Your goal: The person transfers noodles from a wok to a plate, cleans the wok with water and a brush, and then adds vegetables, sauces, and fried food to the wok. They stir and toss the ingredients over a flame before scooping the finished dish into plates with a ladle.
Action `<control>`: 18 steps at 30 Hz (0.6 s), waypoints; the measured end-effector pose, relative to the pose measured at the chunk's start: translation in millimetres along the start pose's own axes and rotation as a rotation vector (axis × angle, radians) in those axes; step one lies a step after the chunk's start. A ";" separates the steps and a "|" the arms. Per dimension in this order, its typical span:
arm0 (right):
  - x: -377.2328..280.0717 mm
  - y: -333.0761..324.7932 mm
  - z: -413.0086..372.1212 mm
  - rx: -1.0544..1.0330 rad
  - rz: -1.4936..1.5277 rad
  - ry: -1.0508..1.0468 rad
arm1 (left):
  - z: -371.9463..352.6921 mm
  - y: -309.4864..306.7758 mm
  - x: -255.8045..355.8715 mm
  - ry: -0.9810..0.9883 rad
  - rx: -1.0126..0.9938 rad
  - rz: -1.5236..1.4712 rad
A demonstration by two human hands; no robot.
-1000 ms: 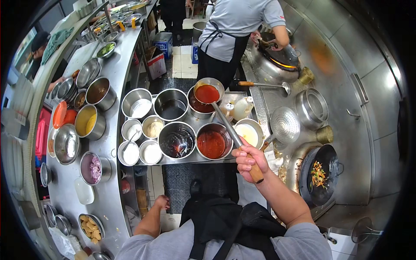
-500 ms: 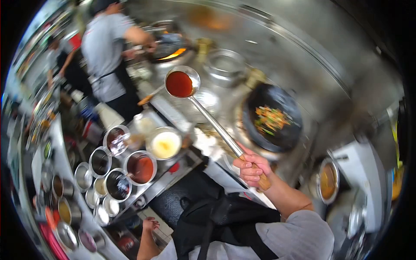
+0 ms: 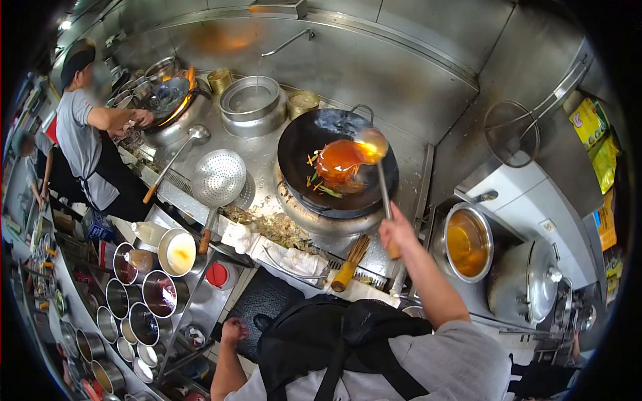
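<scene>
My right hand (image 3: 397, 230) is wrapped round the wooden grip of a long-handled ladle (image 3: 384, 182). The ladle's bowl is tipped over the black wok (image 3: 297, 157), and glossy red-orange sauce (image 3: 340, 160) lies below and beside it. Shredded vegetables (image 3: 329, 192) show at the edge of the sauce. The wok sits on a round burner ring (image 3: 294, 200). Low by my black apron (image 3: 301, 341), my left hand (image 3: 233, 331) hangs with its fingers loosely curled and nothing visible in them.
Left of the wok are a perforated strainer (image 3: 219, 175) and another ladle (image 3: 175, 160). Sauce pots (image 3: 160, 294) crowd the lower left. A bamboo brush (image 3: 350, 264) rests at the front edge. Right stands a pot of amber liquid (image 3: 468, 244). Another person (image 3: 83, 134) works at a flaming wok.
My right hand has carried the sauce-filled ladle from left of the wok to over it and tipped it. Red sauce is now in the wok. The view has shifted.
</scene>
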State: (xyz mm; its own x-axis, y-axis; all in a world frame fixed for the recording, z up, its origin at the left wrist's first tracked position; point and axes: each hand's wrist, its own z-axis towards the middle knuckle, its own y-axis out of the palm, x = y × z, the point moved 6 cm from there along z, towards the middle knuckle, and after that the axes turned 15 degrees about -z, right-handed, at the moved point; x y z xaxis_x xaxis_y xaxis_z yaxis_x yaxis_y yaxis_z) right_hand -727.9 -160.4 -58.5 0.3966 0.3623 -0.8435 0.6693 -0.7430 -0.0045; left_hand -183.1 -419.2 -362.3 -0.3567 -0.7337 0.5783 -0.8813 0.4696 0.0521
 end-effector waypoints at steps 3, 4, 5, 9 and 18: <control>8.7 -23.3 -8.8 0.284 -0.383 -0.084 | -3.2 55.5 63.1 0.315 -0.180 0.178; 3.2 -35.5 -11.6 0.302 -0.556 -0.101 | -26.4 98.1 108.0 0.438 -0.241 0.384; -2.5 -43.5 -16.6 0.316 -0.734 -0.114 | -55.2 148.1 153.3 0.553 -0.303 0.586; 12.0 -52.0 21.6 0.360 -0.978 -0.201 | -142.6 327.0 293.3 1.113 -0.448 0.649; -64.1 23.5 43.0 0.199 -0.731 -0.255 | -89.8 437.0 324.3 1.499 -0.532 1.169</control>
State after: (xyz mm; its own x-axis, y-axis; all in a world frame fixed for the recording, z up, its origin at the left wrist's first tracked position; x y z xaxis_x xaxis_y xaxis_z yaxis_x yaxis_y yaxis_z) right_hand -764.6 -225.3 -27.7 -0.2710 0.6747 -0.6865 0.5698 -0.4624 -0.6793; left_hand -656.1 -407.9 -78.9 0.1599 0.7879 0.5947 -0.1831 0.6157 -0.7664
